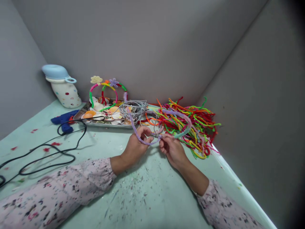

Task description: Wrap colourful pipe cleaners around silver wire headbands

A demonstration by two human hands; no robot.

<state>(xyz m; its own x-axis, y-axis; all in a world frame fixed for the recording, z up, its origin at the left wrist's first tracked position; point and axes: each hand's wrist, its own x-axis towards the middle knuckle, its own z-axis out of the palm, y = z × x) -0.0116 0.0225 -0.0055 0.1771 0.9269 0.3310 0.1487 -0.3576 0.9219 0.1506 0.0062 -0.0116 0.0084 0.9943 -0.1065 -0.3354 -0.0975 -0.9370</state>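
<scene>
1. We find the work between the two hands, over the pale green table, in front of the tray and left of the heap of coloured fuzzy stems.
2. Our left hand has thumb and fingers drawn together on a small silvery piece; it seems to be wire, though we cannot tell its exact form. A lilac strand dips across the front of these fingertips.
3. Our right hand pinches the lilac strand beside the silvery piece, thumb against forefinger, the other fingers curled in.
4. From the right fingertips a fuzzy band, mint shading into pink and lilac, arcs out over the heap and back towards the left. We cannot see whether it is one piece with the lilac strand.
5. We judge the step in hand to be fastening or winding the lilac strand at the silvery piece, with the left hand steadying and the right doing the fine work.
6. For the next move, we think the left pinch should stay firm while the right guides the strand snugly round, keeping the loose arc from snagging on the heap.
7. Behind the hands, we note a coil of grey wire on the tray's right part, and two flower-topped hoops standing at its left.
</scene>
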